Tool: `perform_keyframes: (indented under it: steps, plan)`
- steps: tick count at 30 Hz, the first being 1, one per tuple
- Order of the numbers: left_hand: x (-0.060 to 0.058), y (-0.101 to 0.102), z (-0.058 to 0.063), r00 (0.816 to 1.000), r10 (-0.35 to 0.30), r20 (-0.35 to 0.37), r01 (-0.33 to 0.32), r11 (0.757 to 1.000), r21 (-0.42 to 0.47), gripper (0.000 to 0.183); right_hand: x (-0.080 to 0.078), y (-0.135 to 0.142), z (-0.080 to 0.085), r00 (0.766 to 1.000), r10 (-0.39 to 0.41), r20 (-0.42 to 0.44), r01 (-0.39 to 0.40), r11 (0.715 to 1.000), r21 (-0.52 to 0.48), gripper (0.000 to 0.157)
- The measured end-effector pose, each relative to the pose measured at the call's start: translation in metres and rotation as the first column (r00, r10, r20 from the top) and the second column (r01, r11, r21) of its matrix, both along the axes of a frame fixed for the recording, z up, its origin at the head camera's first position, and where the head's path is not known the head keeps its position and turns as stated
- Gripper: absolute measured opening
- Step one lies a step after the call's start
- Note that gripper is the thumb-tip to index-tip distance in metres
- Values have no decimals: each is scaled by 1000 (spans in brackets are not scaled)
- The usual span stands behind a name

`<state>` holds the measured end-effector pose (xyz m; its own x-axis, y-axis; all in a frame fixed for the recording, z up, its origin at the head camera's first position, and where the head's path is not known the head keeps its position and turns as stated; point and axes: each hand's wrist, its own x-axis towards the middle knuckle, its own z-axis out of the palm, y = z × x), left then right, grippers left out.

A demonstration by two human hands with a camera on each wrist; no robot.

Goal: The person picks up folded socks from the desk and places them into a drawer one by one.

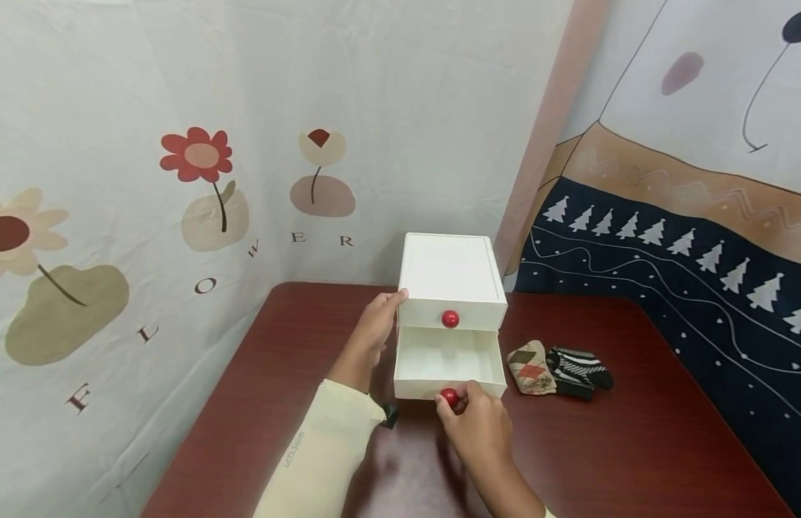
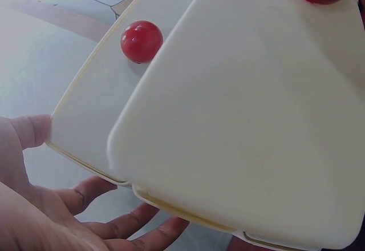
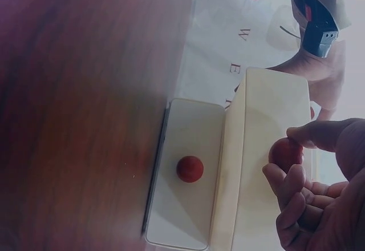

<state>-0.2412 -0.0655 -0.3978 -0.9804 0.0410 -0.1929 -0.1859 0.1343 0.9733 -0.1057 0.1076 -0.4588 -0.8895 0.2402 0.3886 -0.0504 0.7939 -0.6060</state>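
A small white drawer cabinet (image 1: 449, 266) has a middle drawer (image 1: 413, 389) pulled out, its inside bare. Between the right thumb and fingers, the right hand (image 1: 483, 428) pinches that drawer's red round knob (image 3: 285, 154). Against the cabinet's left side rests the left hand (image 1: 374, 324), thumb at the upper front corner and fingers stretched along the side in the left wrist view. The top drawer, with its own red knob (image 2: 141, 41), is closed. Below, a closed bottom drawer (image 3: 188, 125) shows in the right wrist view; the head view hides it.
Folded patterned socks, a beige pair (image 1: 532, 368) and a black-and-white pair (image 1: 578, 370), lie right of the cabinet on the dark red table (image 1: 620, 446). Behind the table hangs a flower-printed cloth (image 1: 387, 129). A black wrist device (image 3: 320, 34) sits on the left wrist.
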Motion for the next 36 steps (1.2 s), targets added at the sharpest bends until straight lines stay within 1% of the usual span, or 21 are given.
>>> perform_keyframes:
  steps: [6, 11, 14, 17, 20, 23, 25, 27, 29, 31, 32, 34, 36]
  plan:
    - [0, 1, 0, 1000, 0, -6, 0, 1000, -7, 60, 2, 1, 0, 1000, -4, 18, 4, 1000, -5, 26]
    - [0, 1, -1, 1000, 3, 0, -3, 1000, -7, 61, 5, 3, 3, 998, -14, 63, 13, 1000, 7, 32]
    - [0, 1, -1, 1000, 2, 0, -2, 1000, -9, 60, 8, 6, 6, 998, -27, 48, 27, 1000, 10, 35]
    - [0, 0, 0, 1000, 0, 0, 0, 1000, -7, 60, 8, 14, 10, 999, -50, -14, 50, 999, 8, 38]
    - [0, 0, 0, 1000, -2, 5, 2, 1000, -7, 60, 6, 24, 12, 990, -80, -115, 79, 997, -9, 38]
    - [1, 0, 1, 1000, -1, 11, 1, 1000, -9, 59, 2, 37, 14, 966, -104, -236, 102, 995, -23, 36]
    - [1, 0, 1, 1000, 1, 13, -1, 1000, -9, 58, -1, 46, 16, 948, -115, -297, 110, 993, -33, 33]
    - [1, 0, 1, 1000, 4, 15, -4, 1000, -9, 57, -4, 54, 19, 932, -125, -341, 116, 992, -46, 28]
    - [1, -1, 0, 1000, 4, 15, -4, 1000, -9, 57, -7, 63, 21, 923, -133, -360, 116, 991, -67, 23]
    - [2, -1, 1, 1000, 5, 15, -4, 1000, -12, 58, -10, 72, 23, 928, -141, -345, 124, 990, -72, 18]
    - [2, -1, 1, 1000, 4, 14, -4, 1000, -14, 58, -11, 77, 24, 936, -144, -321, 126, 989, -76, 16]
    - [2, 0, 1, 1000, 6, 15, -6, 1000, -15, 58, -13, 86, 26, 963, -145, -226, 130, 988, -80, 17]
    - [2, 0, 2, 1000, 7, 17, -7, 1000, -14, 58, -15, 95, 28, 987, -136, -88, 129, 989, -76, 22]
